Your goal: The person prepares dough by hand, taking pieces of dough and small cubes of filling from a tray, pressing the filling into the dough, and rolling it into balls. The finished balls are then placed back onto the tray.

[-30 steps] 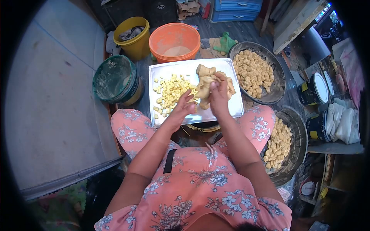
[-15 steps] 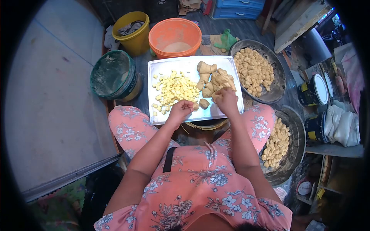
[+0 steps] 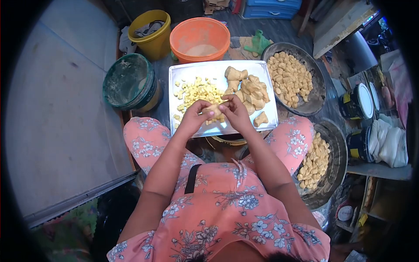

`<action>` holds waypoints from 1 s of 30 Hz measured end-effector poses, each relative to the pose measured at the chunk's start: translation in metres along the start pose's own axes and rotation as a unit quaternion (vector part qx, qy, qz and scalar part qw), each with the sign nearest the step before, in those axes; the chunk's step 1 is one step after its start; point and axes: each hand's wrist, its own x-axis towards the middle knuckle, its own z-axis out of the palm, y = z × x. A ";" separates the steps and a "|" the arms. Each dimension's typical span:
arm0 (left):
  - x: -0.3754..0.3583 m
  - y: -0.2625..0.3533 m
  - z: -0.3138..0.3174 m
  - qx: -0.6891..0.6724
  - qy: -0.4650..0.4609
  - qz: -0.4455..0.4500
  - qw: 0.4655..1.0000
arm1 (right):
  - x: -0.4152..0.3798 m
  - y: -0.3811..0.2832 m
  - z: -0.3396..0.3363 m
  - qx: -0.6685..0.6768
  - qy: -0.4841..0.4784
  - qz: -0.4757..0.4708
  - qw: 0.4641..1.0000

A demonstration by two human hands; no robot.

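A small piece of tan dough (image 3: 213,109) is pinched between the fingertips of my two hands, above the front middle of a silver tray (image 3: 269,111). My left hand (image 3: 194,117) holds its left side and my right hand (image 3: 237,114) its right side, with fingers closed on both. Small yellow cubes (image 3: 200,92) lie scattered over the tray's left half, close to my left hand. Larger dough lumps (image 3: 254,91) are heaped at the tray's right. A separate dough piece (image 3: 260,118) lies right of my right hand. The cubes just under my hands are partly hidden.
Two dark round pans, one upper right (image 3: 321,89) and one lower right (image 3: 334,174), hold many dough pieces. An orange tub (image 3: 200,37), a yellow bucket (image 3: 159,41) and a green bucket (image 3: 126,83) stand beyond and left of the tray. Lidded pails (image 3: 355,102) stand at right.
My right hand has moved left from the dough heap to meet my left hand, and both now hold one dough piece. Another piece now lies at the tray's front right.
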 end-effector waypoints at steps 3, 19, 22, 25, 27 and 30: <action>-0.002 -0.001 -0.015 -0.024 0.081 -0.018 0.996 | -0.004 0.005 0.007 -0.323 0.008 -0.073 0.944; -0.036 0.000 -0.032 -0.296 0.093 -0.047 0.949 | 0.004 0.027 0.032 -0.228 0.025 -0.075 0.970; -0.033 -0.005 -0.027 -0.281 0.083 -0.036 0.955 | 0.008 0.014 0.041 -0.057 0.076 -0.043 0.995; -0.030 -0.006 -0.015 -0.274 0.078 -0.043 0.958 | 0.006 0.000 0.047 -0.076 0.079 -0.069 0.992; -0.030 -0.004 -0.007 -0.282 0.063 -0.034 0.957 | 0.000 -0.011 0.049 -0.153 0.057 -0.068 0.984; -0.029 -0.001 0.000 -0.285 0.093 -0.026 0.954 | -0.002 -0.005 0.043 -0.232 0.037 -0.176 0.956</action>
